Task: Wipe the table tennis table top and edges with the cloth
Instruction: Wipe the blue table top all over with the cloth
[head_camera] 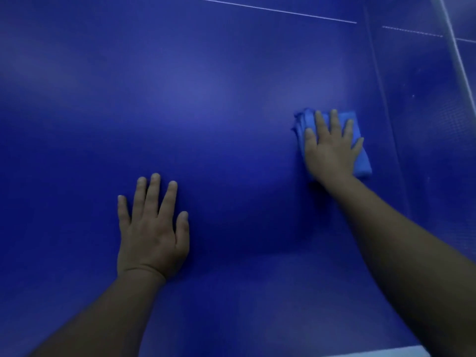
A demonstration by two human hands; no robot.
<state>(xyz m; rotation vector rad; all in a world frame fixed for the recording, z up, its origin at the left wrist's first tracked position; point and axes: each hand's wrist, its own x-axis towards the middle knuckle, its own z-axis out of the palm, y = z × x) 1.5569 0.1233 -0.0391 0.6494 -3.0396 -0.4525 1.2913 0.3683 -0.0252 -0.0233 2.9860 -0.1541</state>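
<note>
Blue table (206,86) carries one folded cloth (362,161) (paler blue), far right near the net. Two hands lie flat, fingers straight: right hand (328,148) presses the cloth, left hand (152,233) rests on bare top.

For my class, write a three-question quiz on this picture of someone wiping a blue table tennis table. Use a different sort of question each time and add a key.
1. True or false: the left hand lies flat on the bare table, with no cloth under it.
2. Multiple choice: how does the right hand meet the cloth?
A. it pinches a corner and lifts it
B. it presses down on it with straight fingers
C. it hovers clear above it
3. Fill in: the folded cloth is ____ in colour.

Key: 1 true; 2 B; 3 blue.
</note>
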